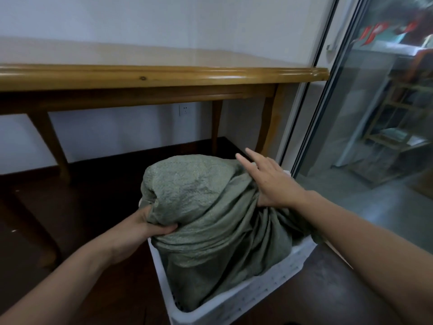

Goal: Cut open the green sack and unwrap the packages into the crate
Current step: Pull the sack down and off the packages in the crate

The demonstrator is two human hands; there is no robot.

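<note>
1. Green sack (210,202): stands bulging and crumpled inside the white crate (257,292), at 6 o'clock in the view, draping over the rim at 3 o'clock.
2. Left hand (150,221): grips a bunched fold at the sack's 9 o'clock side, fingers clamped on the fabric.
3. Right hand (269,181): rests on the sack's 2 o'clock shoulder, fingers straight and slightly apart, pointing toward 11 o'clock.
4. Crate: sits on the dark floor (82,195), near the glass door (375,113) at 3 o'clock.
5. Wooden table (164,76): spans 12 o'clock beyond the sack, with a wall socket (183,110) below it.
</note>
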